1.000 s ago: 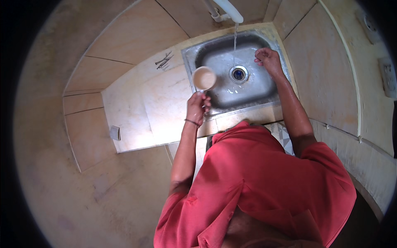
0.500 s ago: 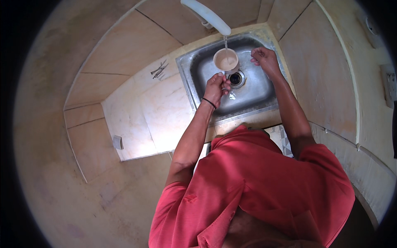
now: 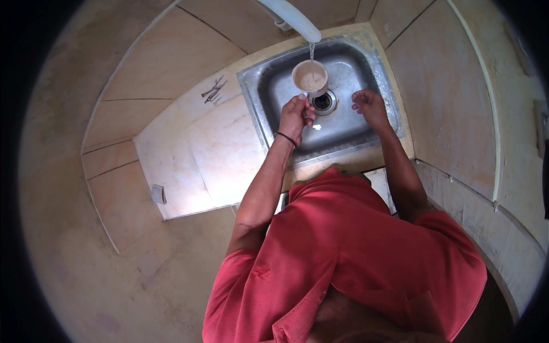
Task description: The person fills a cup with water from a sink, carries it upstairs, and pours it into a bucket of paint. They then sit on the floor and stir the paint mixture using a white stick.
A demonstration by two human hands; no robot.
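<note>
A pale beige mug [image 3: 309,84] is upright above the sink, with my left hand [image 3: 295,118] closed on its handle at the near side. From the white spout [image 3: 300,24] a thin stream of water [image 3: 312,52] falls into the mug, and water shows inside it. My right hand [image 3: 372,108] hovers over the right part of the sink, apart from the mug. Its fingers are loosely bent and apart, and I see nothing in them. Below the mug, the round drain [image 3: 323,103] is partly visible in the metal sink [image 3: 351,71].
Left of the sink runs a marble-like counter [image 3: 223,148]. Several thin dark pieces [image 3: 213,91] lie near its back edge, and a small grey block-like thing [image 3: 158,194] sits at its far left end. Tiled walls [image 3: 437,86] close in behind and to the right.
My right hand has moved down and slightly toward me, away from the mug's level. The mug stays under the stream in my left hand, and the water in it looks more stirred up.
</note>
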